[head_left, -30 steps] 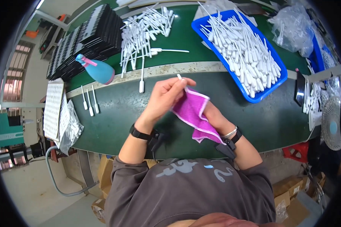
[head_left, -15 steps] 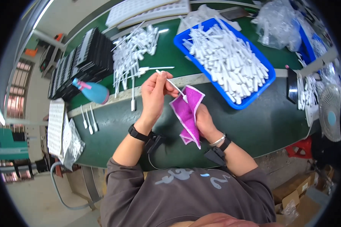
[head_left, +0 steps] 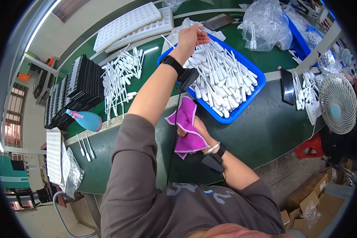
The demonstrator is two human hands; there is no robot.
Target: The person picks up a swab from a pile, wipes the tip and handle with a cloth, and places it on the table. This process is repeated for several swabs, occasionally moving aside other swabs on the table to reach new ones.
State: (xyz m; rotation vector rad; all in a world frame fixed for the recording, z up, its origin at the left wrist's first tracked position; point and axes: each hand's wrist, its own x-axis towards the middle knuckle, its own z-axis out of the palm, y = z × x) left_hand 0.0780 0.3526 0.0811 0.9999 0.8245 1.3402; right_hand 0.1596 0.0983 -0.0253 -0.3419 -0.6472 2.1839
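My left hand (head_left: 190, 39) is stretched out over the far left corner of a blue tub (head_left: 248, 104). Its fingers are closed, and a bit of a thin white stick shows by the fingertips. The tub is heaped with white plastic sticks (head_left: 222, 75), each with a thicker, flattened end. Nearer to me, my right hand (head_left: 200, 127) grips a crumpled magenta cloth (head_left: 186, 119) with a pale stitched edge. The cloth covers part of that hand's fingers. A cable hangs from my left wrist across the cloth.
Loose white sticks (head_left: 123, 73) lie in a pile left of the tub. Black trays (head_left: 85, 81) are stacked beyond a blue spray bottle (head_left: 87, 120). Three sticks (head_left: 85, 147) lie apart at left. A white fan (head_left: 337, 104) and a phone-like black slab (head_left: 287, 86) are at right.
My left hand has moved from beside the cloth, forward over the tub's far corner. The stick's thick end has left the cloth. My right hand still holds the cloth, now more bunched.
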